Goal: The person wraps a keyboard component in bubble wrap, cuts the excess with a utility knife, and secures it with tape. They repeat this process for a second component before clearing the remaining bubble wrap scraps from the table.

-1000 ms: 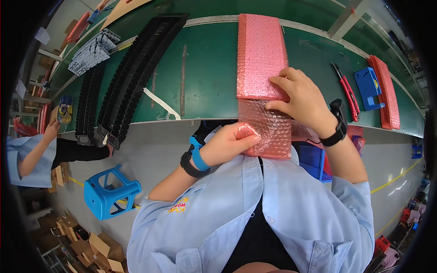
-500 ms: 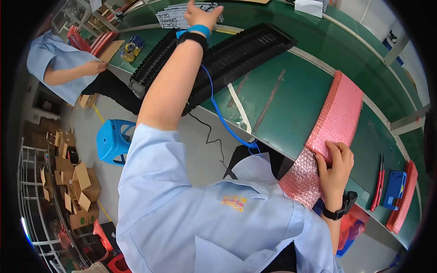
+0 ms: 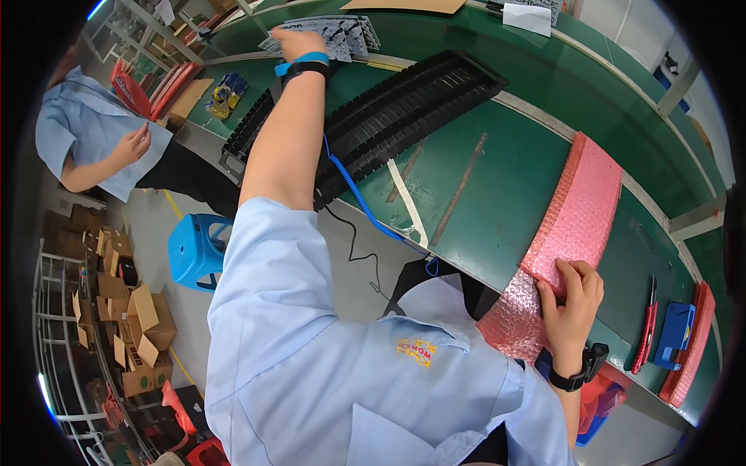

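Observation:
My right hand [image 3: 573, 303] grips the open end of a pink bubble-wrap bag [image 3: 579, 206], fingers curled over its edge with the thumb beneath. The bag lies along the green bench, and its shiny flap [image 3: 517, 311] hangs over the near edge. At the far left my left arm is stretched out. My left hand [image 3: 301, 45], with a blue wrist strap, is over grey-and-black printed sheets [image 3: 350, 39]. Its fingers look closed together, but what they hold is hidden. A blue coiled cord [image 3: 353, 186] runs from near that wrist to the bench edge.
A long black slotted rack [image 3: 412, 97] lies across the bench beside my left arm. On the right are a red cutter [image 3: 644, 338], a blue tool [image 3: 674, 335] and another pink bag [image 3: 691, 349]. A co-worker [image 3: 101, 140] stands at left, near a blue stool [image 3: 198, 248].
My left hand has moved left and slightly nearer, and its spread fingers have come together. The printed sheets look shifted and skewed. My right hand stays on the bag. The co-worker's hand has moved left.

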`<state>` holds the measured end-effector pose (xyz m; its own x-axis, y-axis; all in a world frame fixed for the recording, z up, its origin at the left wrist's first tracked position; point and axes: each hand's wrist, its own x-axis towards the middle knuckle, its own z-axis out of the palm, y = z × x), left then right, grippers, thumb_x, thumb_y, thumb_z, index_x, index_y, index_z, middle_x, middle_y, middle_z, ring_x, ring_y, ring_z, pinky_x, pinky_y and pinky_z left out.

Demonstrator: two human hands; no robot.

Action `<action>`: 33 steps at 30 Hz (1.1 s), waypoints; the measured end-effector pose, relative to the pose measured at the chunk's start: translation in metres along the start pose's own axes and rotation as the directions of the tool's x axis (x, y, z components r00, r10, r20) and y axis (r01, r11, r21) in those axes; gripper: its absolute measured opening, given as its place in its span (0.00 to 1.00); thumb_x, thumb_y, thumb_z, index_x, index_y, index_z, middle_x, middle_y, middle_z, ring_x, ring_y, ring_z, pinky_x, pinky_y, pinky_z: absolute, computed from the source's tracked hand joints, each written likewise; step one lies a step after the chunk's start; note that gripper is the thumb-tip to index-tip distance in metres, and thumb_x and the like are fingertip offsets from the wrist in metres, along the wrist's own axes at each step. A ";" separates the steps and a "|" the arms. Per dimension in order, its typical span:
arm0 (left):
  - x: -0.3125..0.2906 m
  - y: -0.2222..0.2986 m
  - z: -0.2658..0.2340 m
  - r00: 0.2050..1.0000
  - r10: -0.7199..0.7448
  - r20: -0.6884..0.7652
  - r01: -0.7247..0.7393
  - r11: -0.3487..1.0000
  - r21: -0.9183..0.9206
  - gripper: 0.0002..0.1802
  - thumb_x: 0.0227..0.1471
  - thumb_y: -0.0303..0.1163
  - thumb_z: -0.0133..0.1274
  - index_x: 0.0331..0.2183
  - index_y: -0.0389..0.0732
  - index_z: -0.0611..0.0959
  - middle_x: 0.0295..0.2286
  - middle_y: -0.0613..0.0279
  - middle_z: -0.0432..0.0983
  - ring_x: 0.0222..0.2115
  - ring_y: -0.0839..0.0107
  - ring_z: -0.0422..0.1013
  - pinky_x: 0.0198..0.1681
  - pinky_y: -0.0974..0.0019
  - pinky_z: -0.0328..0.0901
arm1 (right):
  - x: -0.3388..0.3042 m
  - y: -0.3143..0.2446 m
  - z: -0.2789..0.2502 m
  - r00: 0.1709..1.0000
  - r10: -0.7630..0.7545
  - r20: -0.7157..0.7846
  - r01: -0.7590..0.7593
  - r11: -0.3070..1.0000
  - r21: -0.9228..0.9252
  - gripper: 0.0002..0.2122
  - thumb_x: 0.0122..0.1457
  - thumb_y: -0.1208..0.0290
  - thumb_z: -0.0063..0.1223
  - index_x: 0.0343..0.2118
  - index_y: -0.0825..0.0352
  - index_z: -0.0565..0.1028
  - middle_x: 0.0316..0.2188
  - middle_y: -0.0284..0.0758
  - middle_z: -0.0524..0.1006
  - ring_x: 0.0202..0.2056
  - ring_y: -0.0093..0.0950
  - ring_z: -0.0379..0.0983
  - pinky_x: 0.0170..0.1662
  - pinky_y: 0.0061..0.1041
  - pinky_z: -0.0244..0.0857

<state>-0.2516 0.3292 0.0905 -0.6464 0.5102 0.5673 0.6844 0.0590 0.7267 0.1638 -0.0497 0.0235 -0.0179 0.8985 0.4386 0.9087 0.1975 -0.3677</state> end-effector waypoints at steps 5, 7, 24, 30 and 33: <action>0.016 0.007 -0.059 0.955 -0.061 -0.290 -0.120 0.815 -0.567 0.26 0.47 0.20 0.46 0.48 0.39 0.57 0.39 0.37 0.69 0.34 0.46 0.73 0.36 0.48 0.70 | 0.001 -0.002 -0.002 0.999 -0.033 -0.008 0.033 0.999 0.016 0.17 0.44 0.72 0.63 0.39 0.67 0.74 0.38 0.39 0.70 0.42 0.38 0.65 0.47 0.33 0.57; -0.014 0.032 -0.077 0.984 -0.116 -0.137 -0.074 0.433 -0.899 0.26 0.48 0.19 0.46 0.48 0.41 0.56 0.42 0.41 0.67 0.38 0.51 0.71 0.38 0.49 0.70 | -0.001 0.001 -0.003 1.000 -0.008 -0.019 0.008 1.000 0.000 0.17 0.44 0.72 0.62 0.39 0.67 0.74 0.38 0.39 0.70 0.42 0.38 0.65 0.47 0.33 0.57; -0.389 0.117 -0.178 0.161 0.344 0.925 0.964 0.147 -0.222 0.15 0.56 0.23 0.46 0.45 0.42 0.64 0.40 0.51 0.71 0.40 0.64 0.72 0.40 0.63 0.72 | 0.028 0.012 -0.025 0.802 0.477 0.359 -0.440 0.065 0.896 0.21 0.59 0.73 0.47 0.54 0.74 0.63 0.36 0.37 0.75 0.31 0.18 0.71 0.34 0.18 0.66; -0.370 0.102 -0.160 0.070 0.600 0.797 0.239 0.766 -0.597 0.20 0.48 0.24 0.55 0.46 0.43 0.74 0.40 0.52 0.70 0.42 0.57 0.68 0.43 0.60 0.65 | 0.034 0.036 -0.031 0.764 0.465 0.446 -0.644 0.506 0.574 0.22 0.56 0.72 0.50 0.53 0.75 0.64 0.28 0.36 0.78 0.25 0.22 0.73 0.28 0.24 0.68; -0.367 0.100 -0.155 0.096 0.678 0.729 -0.091 0.735 -0.672 0.22 0.45 0.25 0.57 0.45 0.45 0.77 0.42 0.53 0.69 0.43 0.56 0.65 0.45 0.59 0.63 | 0.032 0.038 -0.023 0.802 0.478 0.357 -0.597 0.660 0.456 0.21 0.55 0.71 0.50 0.51 0.76 0.66 0.26 0.40 0.78 0.25 0.27 0.75 0.29 0.27 0.68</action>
<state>0.0018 0.0146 0.0147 0.6474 0.7145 0.2651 0.3351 -0.5793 0.7431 0.2075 -0.0227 0.0420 0.2713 0.9554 -0.1169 0.4208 -0.2270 -0.8783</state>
